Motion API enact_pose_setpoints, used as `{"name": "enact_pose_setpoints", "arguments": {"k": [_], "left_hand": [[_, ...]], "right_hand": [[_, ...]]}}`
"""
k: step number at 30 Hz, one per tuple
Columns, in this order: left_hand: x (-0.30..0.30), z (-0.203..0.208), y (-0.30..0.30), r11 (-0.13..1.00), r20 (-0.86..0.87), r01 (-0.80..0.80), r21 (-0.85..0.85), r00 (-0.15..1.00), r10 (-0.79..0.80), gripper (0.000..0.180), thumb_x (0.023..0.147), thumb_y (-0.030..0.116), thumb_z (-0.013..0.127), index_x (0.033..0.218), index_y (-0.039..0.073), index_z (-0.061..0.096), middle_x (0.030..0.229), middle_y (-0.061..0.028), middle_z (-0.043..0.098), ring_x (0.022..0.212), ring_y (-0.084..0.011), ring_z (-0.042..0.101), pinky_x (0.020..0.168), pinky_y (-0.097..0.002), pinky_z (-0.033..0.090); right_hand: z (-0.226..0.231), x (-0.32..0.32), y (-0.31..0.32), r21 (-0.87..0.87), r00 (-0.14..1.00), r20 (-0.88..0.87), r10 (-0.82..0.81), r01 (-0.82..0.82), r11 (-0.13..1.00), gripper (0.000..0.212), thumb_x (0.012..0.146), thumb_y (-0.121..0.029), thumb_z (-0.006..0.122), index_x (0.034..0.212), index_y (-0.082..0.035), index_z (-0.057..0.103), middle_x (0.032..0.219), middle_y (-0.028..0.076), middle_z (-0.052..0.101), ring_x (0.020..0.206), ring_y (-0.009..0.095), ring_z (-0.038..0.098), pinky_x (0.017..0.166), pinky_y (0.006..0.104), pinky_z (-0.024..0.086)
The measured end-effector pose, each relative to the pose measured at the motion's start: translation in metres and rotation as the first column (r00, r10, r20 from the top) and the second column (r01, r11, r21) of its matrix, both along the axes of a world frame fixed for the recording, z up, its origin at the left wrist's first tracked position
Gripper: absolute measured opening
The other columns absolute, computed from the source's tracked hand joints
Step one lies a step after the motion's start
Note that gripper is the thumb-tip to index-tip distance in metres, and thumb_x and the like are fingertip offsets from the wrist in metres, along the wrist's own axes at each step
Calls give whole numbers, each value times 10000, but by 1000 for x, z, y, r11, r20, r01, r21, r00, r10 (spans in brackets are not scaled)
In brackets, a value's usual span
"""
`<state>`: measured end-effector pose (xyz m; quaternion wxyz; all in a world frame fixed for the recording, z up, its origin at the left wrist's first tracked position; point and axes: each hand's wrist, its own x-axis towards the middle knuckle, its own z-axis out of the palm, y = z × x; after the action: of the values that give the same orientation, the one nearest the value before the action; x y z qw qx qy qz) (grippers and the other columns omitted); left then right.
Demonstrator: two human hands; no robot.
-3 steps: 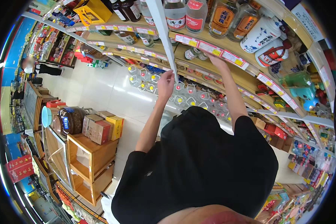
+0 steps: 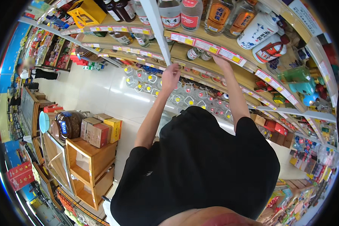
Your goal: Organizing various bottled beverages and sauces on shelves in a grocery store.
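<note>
My left hand (image 2: 171,77) is raised beside the lower end of a white shelf post (image 2: 154,28), its fingers curled in. Whether anything small is inside them cannot be made out. My right hand (image 2: 222,63) reaches in under a tagged shelf edge (image 2: 207,46), which hides its fingers. Close to that hand, on the lower shelf, stand small clear bottles (image 2: 193,54) with pale labels. Above the edge, a row of liquor bottles holds a clear one with a red label (image 2: 191,17), one with an orange label (image 2: 217,17) and a white jug (image 2: 258,32).
Large clear handled jugs (image 2: 143,81) with yellow and red caps stand on the floor below the shelves. To the left are a wooden cabinet (image 2: 92,150), cartons (image 2: 98,132) and a brown jar (image 2: 69,124). A person (image 2: 41,72) stands far off at the left.
The shelves and bottles shift slightly left and up in view. My left hand sits a little higher and right, with its fingers still curled. My right hand stays under the shelf edge.
</note>
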<state>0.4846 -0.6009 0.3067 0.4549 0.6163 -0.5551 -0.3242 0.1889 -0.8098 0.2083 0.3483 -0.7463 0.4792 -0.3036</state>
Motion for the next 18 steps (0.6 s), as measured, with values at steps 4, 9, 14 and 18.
{"name": "enact_pose_setpoints", "arguments": {"k": [4,9,14,18], "left_hand": [[-18,-7,-53,991,207,104,-89,975,-84,538,848,174,770,1318,-18,595,1195,-219,686,1065,-356,693,882,-410,565],[-66,-21,-102,955,434,293,-48,867,-244,796,797,256,808,1453,19,426,1348,-268,567,1219,-429,571,1013,-482,500],[-96,-35,-124,909,496,406,93,773,-396,768,833,340,798,1427,46,411,1247,-237,642,1113,-389,646,937,-479,549],[-107,-34,-125,915,555,361,184,730,-399,758,835,414,795,1384,48,419,1141,-214,683,989,-375,695,857,-471,579]], "right_hand": [[112,9,48,-128,736,-661,-146,81,988,614,1006,-564,496,1493,-190,498,1594,129,419,1484,358,345,1246,506,238],[117,-34,60,-102,725,-674,-140,96,990,581,994,-558,520,1461,-212,525,1544,90,485,1433,344,407,1224,505,272],[96,-66,56,55,897,-415,-153,193,980,591,1020,-542,445,1462,-151,483,1497,115,520,1370,332,477,1188,484,345],[69,-95,43,-236,753,-592,-288,179,955,610,1028,-540,409,1470,-122,455,1495,129,510,1365,337,477,1194,487,334]]}}
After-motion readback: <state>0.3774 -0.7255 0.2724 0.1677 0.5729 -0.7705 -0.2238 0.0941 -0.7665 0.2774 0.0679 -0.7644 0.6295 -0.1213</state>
